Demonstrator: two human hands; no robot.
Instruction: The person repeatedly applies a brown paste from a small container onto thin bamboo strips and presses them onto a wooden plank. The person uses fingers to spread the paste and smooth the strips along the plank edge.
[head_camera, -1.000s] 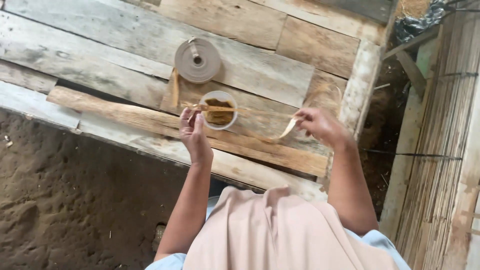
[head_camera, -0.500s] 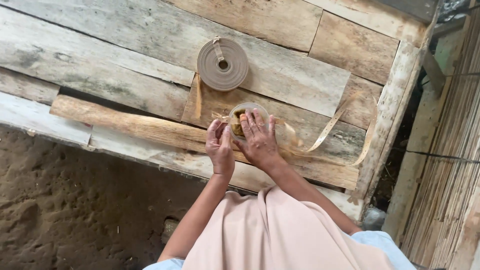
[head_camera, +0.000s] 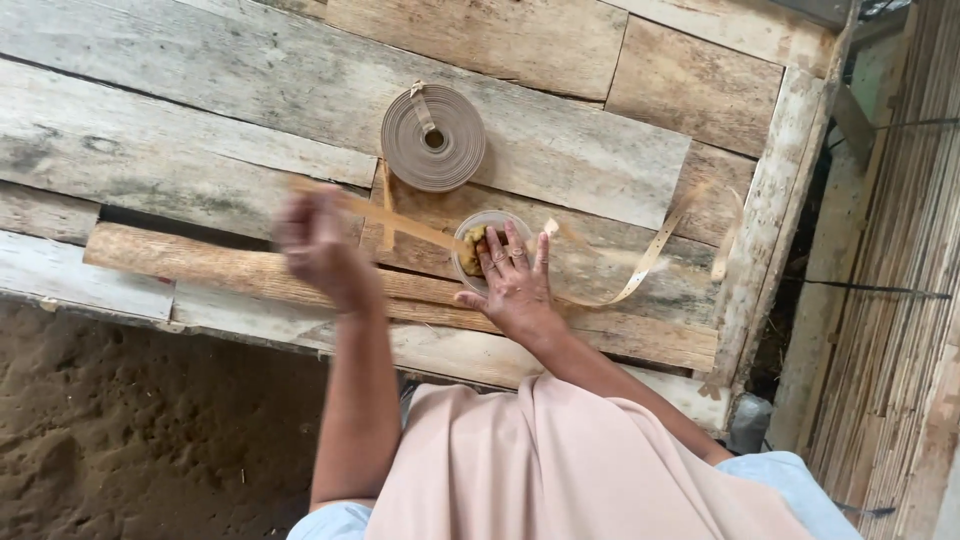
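Note:
My left hand (head_camera: 318, 245) is blurred with motion at the left and pinches a thin tan strip (head_camera: 405, 225). The strip runs right, over a small clear bowl (head_camera: 488, 222) of brownish paste, then trails off in a curl (head_camera: 645, 268) toward the right. My right hand (head_camera: 515, 285) lies flat with spread fingers on the bowl, pressing the strip onto the paste. Just behind the bowl a coiled roll of the same tan strip (head_camera: 433, 137) lies flat on the weathered wooden planks (head_camera: 180, 130).
A rough wooden beam (head_camera: 200, 265) lies along the front of the planks. Bare earth (head_camera: 120, 430) is below at the left. Thin bamboo slats (head_camera: 900, 260) stand along the right side past the plank edge. A pale pink cloth (head_camera: 560, 470) covers my lap.
My left hand has swung away to the left, drawing the strip through under my right hand. My right hand stays pressed on the bowl. The camera view shifted slightly.

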